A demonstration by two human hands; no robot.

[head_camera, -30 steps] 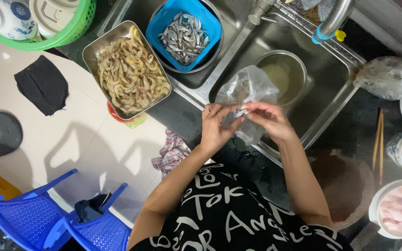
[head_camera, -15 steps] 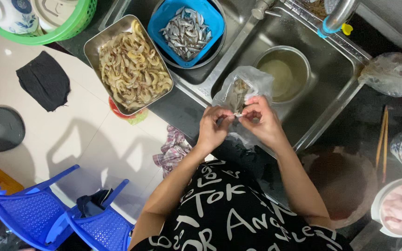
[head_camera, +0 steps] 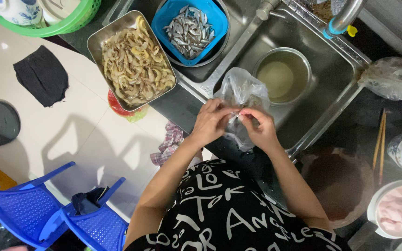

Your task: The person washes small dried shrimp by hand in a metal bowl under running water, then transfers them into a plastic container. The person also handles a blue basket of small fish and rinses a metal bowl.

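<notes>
Both hands meet over the front rim of a steel sink (head_camera: 336, 97). My left hand (head_camera: 212, 122) and my right hand (head_camera: 259, 128) pinch the mouth of a clear plastic bag (head_camera: 242, 90) that holds something dark. The bag bulges upward above my fingers and hangs partly below them. Just beyond it, inside the sink, stands a steel pot (head_camera: 282, 74) of cloudy liquid.
A metal tray of shrimp (head_camera: 133, 60) and a blue basket of small silvery fish (head_camera: 189, 30) sit to the left. A tap (head_camera: 343, 18) is above. Chopsticks (head_camera: 378, 139), bowls (head_camera: 398, 209) and another bag (head_camera: 394, 76) lie at the right. Blue plastic chairs (head_camera: 47, 209) stand lower left.
My hands have drawn closer together on the bag's mouth, and the bag has been bunched and turned slightly. The view has shifted a little.
</notes>
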